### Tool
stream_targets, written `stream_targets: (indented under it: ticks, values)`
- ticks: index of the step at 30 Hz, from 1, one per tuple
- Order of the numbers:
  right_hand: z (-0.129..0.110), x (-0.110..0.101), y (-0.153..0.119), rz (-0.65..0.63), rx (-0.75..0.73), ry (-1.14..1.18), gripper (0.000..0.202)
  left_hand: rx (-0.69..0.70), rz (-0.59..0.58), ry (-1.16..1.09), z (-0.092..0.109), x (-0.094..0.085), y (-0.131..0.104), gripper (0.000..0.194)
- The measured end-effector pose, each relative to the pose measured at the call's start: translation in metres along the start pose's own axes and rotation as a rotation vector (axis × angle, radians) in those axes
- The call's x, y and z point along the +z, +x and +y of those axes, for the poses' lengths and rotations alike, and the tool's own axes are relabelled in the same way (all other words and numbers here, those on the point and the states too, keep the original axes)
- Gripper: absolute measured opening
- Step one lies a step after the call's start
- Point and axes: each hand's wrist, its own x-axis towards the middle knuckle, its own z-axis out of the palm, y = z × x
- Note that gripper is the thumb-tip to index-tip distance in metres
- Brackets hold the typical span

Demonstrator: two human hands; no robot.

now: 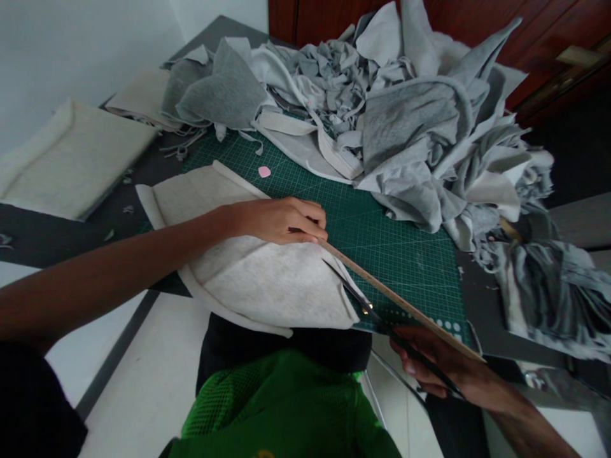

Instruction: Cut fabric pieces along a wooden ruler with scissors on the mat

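Note:
A pale off-white piece of fabric [281, 280] with curled edges lies over the front of a green cutting mat [405, 254]. My left hand [291, 219] rests on it, fingers closed on the near end of a long, thin wooden strip [382, 287]. From there the strip slants down to the right, over my right wrist. My right hand [429, 362] grips the black handles of a pair of scissors [377, 318] at the front edge of the mat. The blades point up and left along the fabric's right edge, close below the strip.
A big heap of grey fabric scraps [410, 121] covers the back and right of the table. Folded cream fabric [81, 156] lies at the left. A small pink piece [264, 172] sits on the mat. Folded grey cloths [558, 292] are stacked at the right edge.

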Motion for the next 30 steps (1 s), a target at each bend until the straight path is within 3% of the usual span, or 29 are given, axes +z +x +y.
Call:
stream_targets:
  ticks: [4, 9, 20, 30]
  values:
    - [-0.004, 0.001, 0.0, -0.045, 0.021, -0.022, 0.05, 0.005, -0.002, 0.0, -0.003, 0.001, 0.0, 0.022]
    - [-0.008, 0.005, -0.002, 0.039, 0.049, 0.032, 0.057, 0.012, 0.01, 0.002, -0.002, 0.001, 0.001, 0.021]
    - [-0.022, 0.013, 0.002, -0.03, -0.006, 0.068, 0.053, -0.001, 0.008, -0.014, 0.0, 0.0, 0.001, 0.021]
    - [-0.013, 0.009, 0.001, -0.046, -0.029, 0.077, 0.048, -0.021, -0.012, 0.007, -0.002, 0.001, 0.0, 0.024]
